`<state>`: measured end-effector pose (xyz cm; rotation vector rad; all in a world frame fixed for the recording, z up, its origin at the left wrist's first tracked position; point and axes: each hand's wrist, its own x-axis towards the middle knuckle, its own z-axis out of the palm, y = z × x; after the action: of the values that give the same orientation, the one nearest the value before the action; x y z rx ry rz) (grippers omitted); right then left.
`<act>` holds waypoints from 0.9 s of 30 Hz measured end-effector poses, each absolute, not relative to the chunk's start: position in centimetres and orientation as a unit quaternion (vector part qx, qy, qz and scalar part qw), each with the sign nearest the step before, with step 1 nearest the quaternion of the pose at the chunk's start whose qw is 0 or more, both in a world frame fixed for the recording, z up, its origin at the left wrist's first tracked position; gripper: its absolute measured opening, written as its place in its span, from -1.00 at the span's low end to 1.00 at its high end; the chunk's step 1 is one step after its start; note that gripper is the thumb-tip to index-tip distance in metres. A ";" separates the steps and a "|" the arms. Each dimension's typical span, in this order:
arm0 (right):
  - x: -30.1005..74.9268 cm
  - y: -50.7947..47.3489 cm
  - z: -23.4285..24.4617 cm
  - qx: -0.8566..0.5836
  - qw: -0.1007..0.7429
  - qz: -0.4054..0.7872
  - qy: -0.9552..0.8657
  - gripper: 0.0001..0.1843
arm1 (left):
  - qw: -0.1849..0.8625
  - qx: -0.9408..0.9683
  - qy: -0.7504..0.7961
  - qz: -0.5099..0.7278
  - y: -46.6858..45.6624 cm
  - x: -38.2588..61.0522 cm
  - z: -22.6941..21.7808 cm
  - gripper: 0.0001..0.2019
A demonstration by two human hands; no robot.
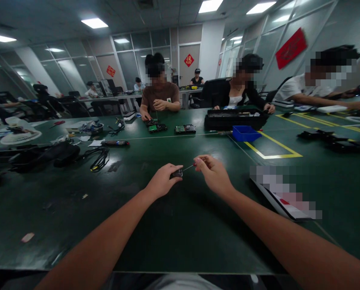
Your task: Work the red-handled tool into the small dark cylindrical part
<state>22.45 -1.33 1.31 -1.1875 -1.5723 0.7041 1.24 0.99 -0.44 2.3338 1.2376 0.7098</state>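
Above the green tabletop, my left hand [164, 179] is closed around a small dark part [177, 173] with a shiny edge, pinched between thumb and fingers. Its exact kind is too small to make out. My right hand [212, 171] pinches what looks like a thin screwdriver [189, 167], red at the end by my fingertips. The slim metal shaft slants down to the left and its far end meets the dark part, or lies right in front of it. My right fingers hide the rest of the handle.
On the green table [168, 237] stand a blue bin [245, 133], a long black case [236, 119] and circuit-board units [185, 129]. Cables [99, 159] and a black bag [67, 154] lie left, a white-and-red box [285, 197] right. Co-workers sit opposite.
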 end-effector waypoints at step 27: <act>23.3 -1.5 2.3 -0.533 0.491 0.169 -0.668 -0.72 | 0.252 0.775 0.519 0.257 2.3 1.5 2.1 -0.64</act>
<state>23.31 -1.50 2.32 -1.2932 -1.6229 0.4100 1.48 2.32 2.15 2.1081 1.4119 0.6987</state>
